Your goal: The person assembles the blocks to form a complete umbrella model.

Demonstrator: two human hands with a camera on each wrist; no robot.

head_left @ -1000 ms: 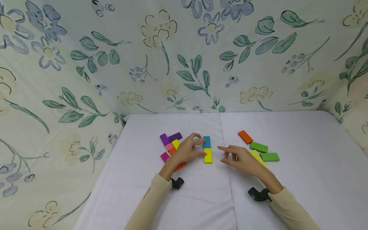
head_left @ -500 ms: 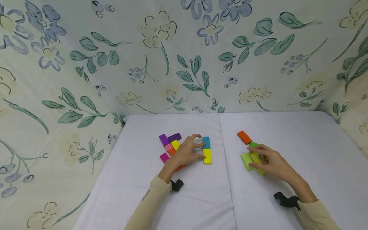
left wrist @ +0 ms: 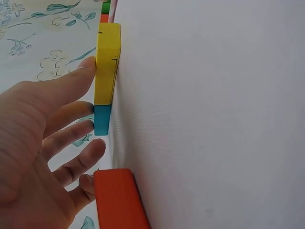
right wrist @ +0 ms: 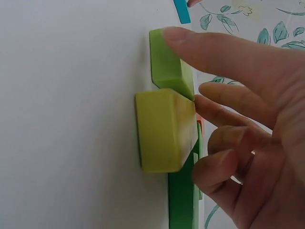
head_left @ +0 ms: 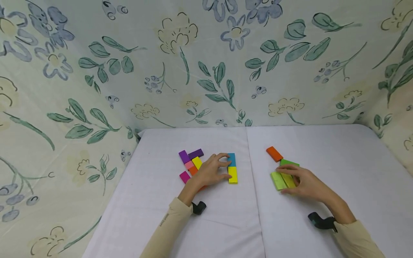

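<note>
Probably early: has blue block, yellow block end-to-end, others loose; left fingers apart, right fingers spanning lime block, can't confirm clamping.

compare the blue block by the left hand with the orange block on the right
The blue block runs nearly straight front to back; the orange block lies slanted. The left hand has fingers at the blue block, while neither hand is on the orange block. Both rest on the white cloth.
</note>
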